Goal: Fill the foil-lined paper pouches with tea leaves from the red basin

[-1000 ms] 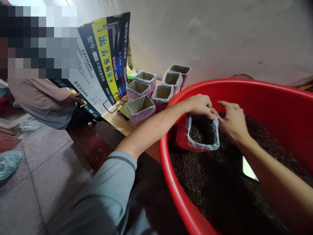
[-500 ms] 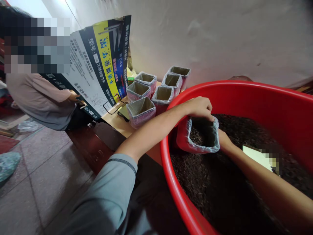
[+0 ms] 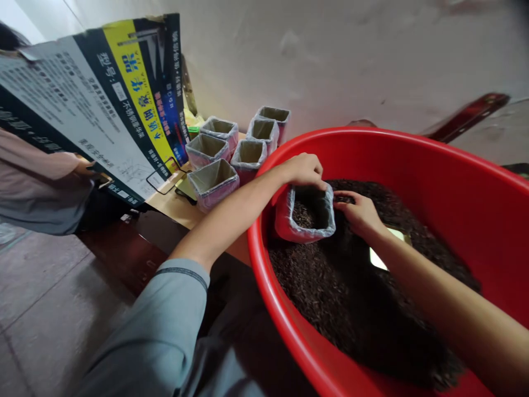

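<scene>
My left hand (image 3: pixel 306 170) is closed over the far rim of a red square tub (image 3: pixel 285 218) lined with clear plastic. Dark seeds, which look like sunflower seeds (image 3: pixel 305 215), lie inside it. This tub tilts within a large red basin (image 3: pixel 264 259), above a bed of the same dark seeds (image 3: pixel 318 286). Just right of the lined tub is my right hand (image 3: pixel 359 212), its thumb and fingers apart and the fingertips close to the tub's side. Behind my right wrist, a pale flat object (image 3: pixel 378 259) lies on the seeds, partly covered by my forearm.
Several plastic-lined tubs (image 3: pixel 212 184) stand on a wooden tabletop (image 3: pixel 169 204) left of the basin. A printed cardboard sheet (image 3: pixel 95 99) stands upright beside them. Another person (image 3: pixel 37 182) is behind the cardboard at far left. A dark red bar (image 3: pixel 467 118) projects behind the basin.
The view has swung right, so everything sits further left. My right hand, earlier partly hidden behind the lined tub's right side, now shows beside it with fingers apart. My left hand keeps its hold.
</scene>
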Motion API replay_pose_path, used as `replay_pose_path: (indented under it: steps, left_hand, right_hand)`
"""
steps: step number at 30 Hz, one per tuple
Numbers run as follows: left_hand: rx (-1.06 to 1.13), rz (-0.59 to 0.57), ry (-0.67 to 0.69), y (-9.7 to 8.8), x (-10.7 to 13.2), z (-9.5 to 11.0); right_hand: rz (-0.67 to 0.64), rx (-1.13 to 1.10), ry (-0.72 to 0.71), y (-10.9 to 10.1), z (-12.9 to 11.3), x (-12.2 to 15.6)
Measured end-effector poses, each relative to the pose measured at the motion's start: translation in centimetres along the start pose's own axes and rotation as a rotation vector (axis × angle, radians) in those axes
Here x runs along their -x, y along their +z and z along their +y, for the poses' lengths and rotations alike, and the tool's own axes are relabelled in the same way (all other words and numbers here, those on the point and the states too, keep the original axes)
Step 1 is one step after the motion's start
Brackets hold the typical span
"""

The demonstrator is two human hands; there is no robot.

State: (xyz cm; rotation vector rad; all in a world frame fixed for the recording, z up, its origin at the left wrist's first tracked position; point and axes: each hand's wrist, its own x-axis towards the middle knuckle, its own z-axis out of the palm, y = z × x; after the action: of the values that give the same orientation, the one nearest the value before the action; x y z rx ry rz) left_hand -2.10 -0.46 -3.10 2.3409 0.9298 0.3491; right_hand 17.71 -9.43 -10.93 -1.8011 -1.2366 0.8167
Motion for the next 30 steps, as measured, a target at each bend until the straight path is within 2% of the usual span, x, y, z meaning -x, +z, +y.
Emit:
replay_pose_path:
  steps: [4, 7, 10, 13, 18, 23, 25, 27, 28, 30]
  left_hand:
    - [0.022, -0.004, 0.002, 0.0, 0.1, 0.0]
    - [0.027, -0.003, -0.005, -0.1, 0.2, 0.2]
    - [0.020, 0.000, -0.019, -0.1, 0.3, 0.3]
    - [-0.019, -0.013, -0.004, -0.2, 0.3, 0.3]
    - [-0.119, -0.034, -0.047, -0.3, 0.4, 0.3]
    - [-0.072, -0.019, -0.022, -0.1, 0.1, -0.2]
    - [-0.052, -0.028, 0.021, 0.0, 0.0, -0.2]
    - [-0.038, -0.035, 0.044, 0.0, 0.0, -0.2]
    - [-0.032, -0.035, 0.042, 0.0, 0.0, -0.1]
    - [-0.022, -0.027, 0.022, -0.1, 0.1, 0.0]
  right_hand:
    - [0.169, -0.263, -0.035, -0.6, -2.9, 0.4]
    - [0.263, -0.421, -0.157, -0.6, -6.3, 1.2]
    - [0.208, -0.602, -0.358, 0.4, -9.3, 2.6]
    - [0.086, -0.609, -0.504, 1.7, -10.6, 3.9]
    - [-0.026, -0.540, -0.638, 2.7, -10.2, 5.0]
    - [-0.205, -0.514, -0.790, 1.2, -10.2, 5.1]
    - [-0.159, -0.449, -0.843, 0.2, -9.7, 4.1]
    - [-0.012, -0.287, -0.831, -0.7, -8.4, 2.0]
    - [0.066, -0.138, -0.784, -1.1, -7.5, 0.7]
    - [0.135, 0.290, -0.581, -1.6, -5.3, -2.1]
